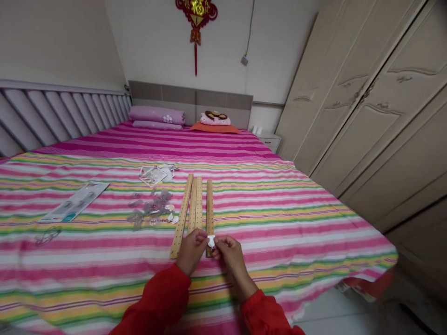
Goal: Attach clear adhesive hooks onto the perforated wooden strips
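Both my hands meet over the near end of the rightmost wooden strip [210, 204], which has rows of small holes. Between them is a small white piece [211, 241] with a thin metallic bit at its lower end; its exact kind is unclear. My left hand [191, 249] pinches its left edge, and my right hand [230, 253] pinches its right edge. Several more holed wooden strips [181, 216] lie side by side just left of it. Small clear packets [159, 202] and loose white pieces [170, 217] are scattered farther left.
A long flat pack [78, 202] lies at the left, with a thin wire-like loop [48, 235] near it. More clear packaging [157, 174] sits farther back. Everything rests on a striped bed sheet [296, 232]; pillows [157, 116] are at the headboard, wardrobes [359, 93] at the right.
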The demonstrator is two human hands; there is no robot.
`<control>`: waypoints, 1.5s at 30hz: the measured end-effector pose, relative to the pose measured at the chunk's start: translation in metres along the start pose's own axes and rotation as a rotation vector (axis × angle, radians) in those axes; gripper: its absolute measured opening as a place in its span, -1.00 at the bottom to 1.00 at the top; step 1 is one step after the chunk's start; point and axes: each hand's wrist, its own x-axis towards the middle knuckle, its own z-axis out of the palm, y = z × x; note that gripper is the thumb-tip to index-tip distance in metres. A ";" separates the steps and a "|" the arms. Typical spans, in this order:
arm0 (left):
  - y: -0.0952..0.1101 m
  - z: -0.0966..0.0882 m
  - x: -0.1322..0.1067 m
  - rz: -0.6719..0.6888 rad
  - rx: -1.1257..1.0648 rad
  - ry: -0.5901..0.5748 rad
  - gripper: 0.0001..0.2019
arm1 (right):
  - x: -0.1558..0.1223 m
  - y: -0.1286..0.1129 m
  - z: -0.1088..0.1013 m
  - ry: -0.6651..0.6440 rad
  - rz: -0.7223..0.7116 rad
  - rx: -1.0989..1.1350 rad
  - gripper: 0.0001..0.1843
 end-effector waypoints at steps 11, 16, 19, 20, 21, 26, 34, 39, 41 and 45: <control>-0.011 0.001 -0.001 0.022 0.368 -0.044 -0.94 | 0.007 0.012 -0.003 0.065 0.044 -0.100 -0.72; -0.003 0.001 -0.003 0.036 0.431 -0.048 -0.94 | 0.008 0.013 -0.002 0.066 0.038 -0.129 -0.72; -0.003 0.001 -0.002 0.052 0.488 -0.047 -0.93 | 0.009 0.015 -0.003 0.069 0.030 -0.135 -0.71; -0.003 0.000 -0.002 0.055 0.502 -0.044 -0.94 | 0.009 0.016 -0.003 0.070 0.028 -0.136 -0.71; -0.003 0.001 -0.001 0.057 0.515 -0.042 -0.94 | 0.009 0.016 -0.003 0.070 0.026 -0.136 -0.71; -0.001 0.001 0.000 0.054 0.579 -0.058 -0.93 | 0.010 0.017 -0.001 0.082 0.016 -0.114 -0.68; 0.001 0.002 -0.001 0.090 0.695 -0.062 -0.89 | 0.010 0.020 0.000 0.106 0.017 -0.126 -0.65; -0.006 0.000 -0.001 0.180 0.677 -0.057 -0.86 | 0.012 0.022 -0.002 0.095 0.020 -0.129 -0.63; -0.010 -0.003 -0.002 0.278 0.645 -0.035 -0.82 | 0.011 0.023 -0.003 0.089 0.012 -0.115 -0.62; -0.020 -0.011 -0.010 0.481 0.665 0.041 -0.73 | 0.009 0.023 -0.004 0.078 0.007 -0.106 -0.62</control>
